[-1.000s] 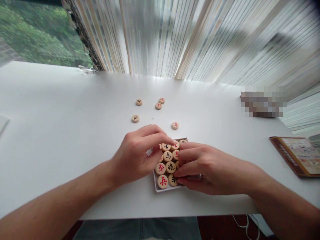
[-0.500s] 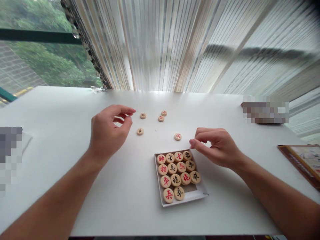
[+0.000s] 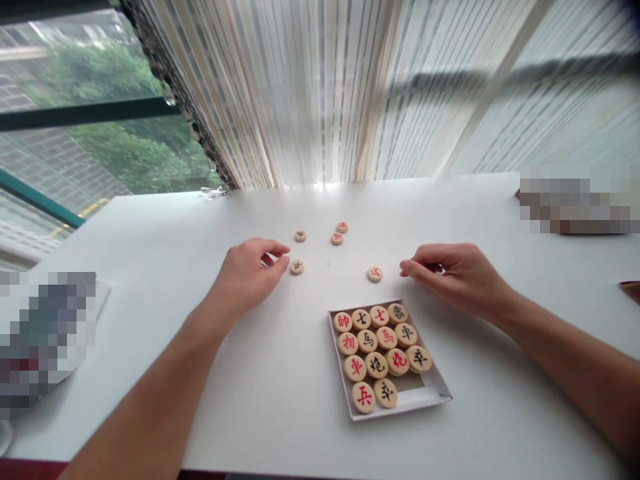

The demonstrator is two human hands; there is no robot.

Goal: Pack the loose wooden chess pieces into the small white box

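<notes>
My left hand (image 3: pixel 253 275) rests low over the white table, its thumb and index finger apart and empty. Its thumb tip is right beside a xiangqi piece with a black character (image 3: pixel 297 267). Closed in a pinch with no piece showing in it, my right hand (image 3: pixel 457 275) is just right of a red-lettered piece (image 3: pixel 375 274). Between my forearms lies a shallow open box (image 3: pixel 420 400) holding rows of round wooden xiangqi pieces, red and black. Its front row has two pieces at the left and a gap at the right.
Farther back lie another black-lettered piece (image 3: pixel 301 235) and two touching red-lettered pieces (image 3: pixel 342 227). Blurred-out items are at the table's left (image 3: pixel 50 340) and back right (image 3: pixel 575 207). A string curtain (image 3: pixel 320 100) hangs behind the table (image 3: pixel 280 400).
My left hand has come down and nearer the closer black-lettered piece. My right hand has moved away from the box's back corner, toward the red-lettered piece's level. The camera view has shifted.
</notes>
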